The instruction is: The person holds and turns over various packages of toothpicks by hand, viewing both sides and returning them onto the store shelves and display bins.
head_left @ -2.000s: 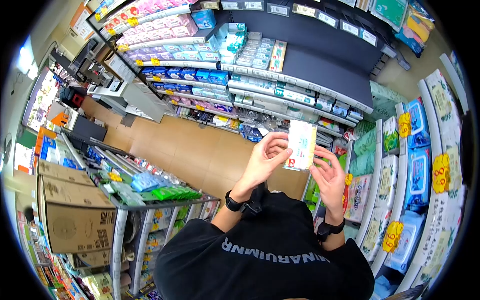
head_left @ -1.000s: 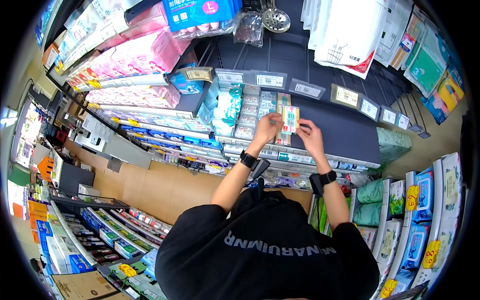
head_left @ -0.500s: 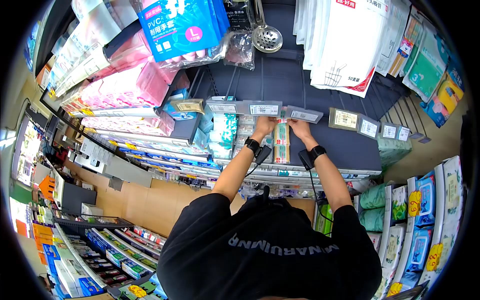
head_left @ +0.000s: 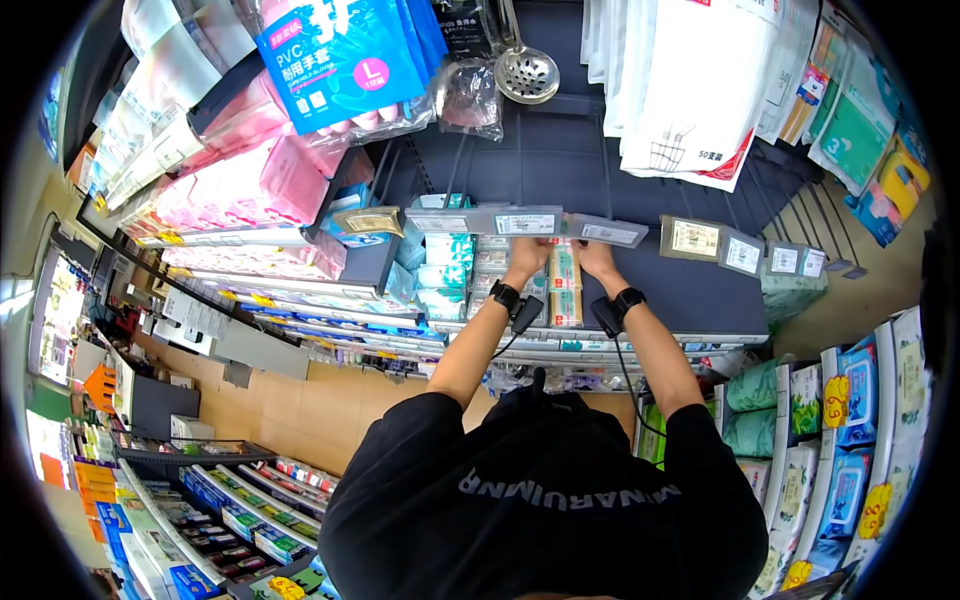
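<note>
A row of small flat packs [head_left: 566, 290], beige and green with red marks, lies on the dark shelf, running away from me. At its far end my left hand [head_left: 528, 257] is closed at the left side of the packs, fingers curled inward. My right hand [head_left: 597, 259] is closed against the right side of the same end. Hanging price tags [head_left: 528, 221] partly cover the fingertips of both hands. Clear-wrapped packs [head_left: 490, 270] stand just left of my left hand, with teal-and-white packs [head_left: 443, 275] beyond them.
Metal hooks and price tags [head_left: 695, 238] jut out over the shelf [head_left: 690, 295]. Above hang a slotted spoon [head_left: 527, 75], blue glove packs [head_left: 345, 65] and white straw bags [head_left: 690, 90]. Pink tissue packs [head_left: 255, 185] fill the left shelves; wipes [head_left: 857, 400] stand at right.
Both hands stay at the far end of the pack row with only slight finger movement. The view has shifted a little.
</note>
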The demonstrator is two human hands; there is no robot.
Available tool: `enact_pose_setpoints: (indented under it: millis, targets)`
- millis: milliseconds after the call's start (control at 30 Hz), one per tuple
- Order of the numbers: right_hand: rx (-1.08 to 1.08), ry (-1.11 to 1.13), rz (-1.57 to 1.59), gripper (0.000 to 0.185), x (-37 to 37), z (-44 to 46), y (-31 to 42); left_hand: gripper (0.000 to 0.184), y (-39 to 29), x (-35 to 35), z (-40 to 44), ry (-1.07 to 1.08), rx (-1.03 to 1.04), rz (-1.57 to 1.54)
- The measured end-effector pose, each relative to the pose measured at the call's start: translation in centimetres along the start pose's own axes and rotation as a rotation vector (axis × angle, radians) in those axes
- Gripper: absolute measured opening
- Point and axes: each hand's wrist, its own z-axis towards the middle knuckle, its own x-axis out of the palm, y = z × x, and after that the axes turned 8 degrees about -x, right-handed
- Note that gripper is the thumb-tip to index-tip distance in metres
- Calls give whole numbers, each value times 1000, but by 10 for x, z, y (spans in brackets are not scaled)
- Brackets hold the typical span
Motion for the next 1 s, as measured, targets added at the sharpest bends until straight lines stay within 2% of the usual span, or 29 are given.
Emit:
enact_pose_setpoints:
  millis: [133, 233, 300, 400, 467, 500, 567, 633, 833, 1000]
  targets:
    - [-34, 9, 45, 38, 2, 1, -10, 28, 5, 4, 2, -29, -27, -43]
    - [-35, -4, 82, 40, -1, -2, -15, 27, -25, -13, -13, -90, -107, -7]
    - [-7, 19, 131, 40, -9, -9, -4, 27, -37, -22, -27, -118, -181, -124]
    - [3, 9, 213, 43, -34, -33, 18, 27, -33, -28, -38, -89, -180, -267]
    - [0, -76, 463, 40, -49, -56, 28, 28, -48, -39, -62, -49, -157, -390]
    - [2, -75, 462, 40, -63, -69, 41, 30, -65, -48, -77, -12, -125, -513]
    - [76, 3, 781, 41, -99, -102, 77, 31, -92, -59, -110, -30, -142, -510]
    - [75, -41, 821, 39, -125, -128, 100, 32, -112, -61, -131, -43, -140, -511]
    - [29, -230, 878, 35, -179, -216, 129, 32, -155, -55, -192, 153, -184, -628]
    - [6, -463, 843, 36, -213, -289, 134, 29, -202, -40, -229, 421, -102, -676]
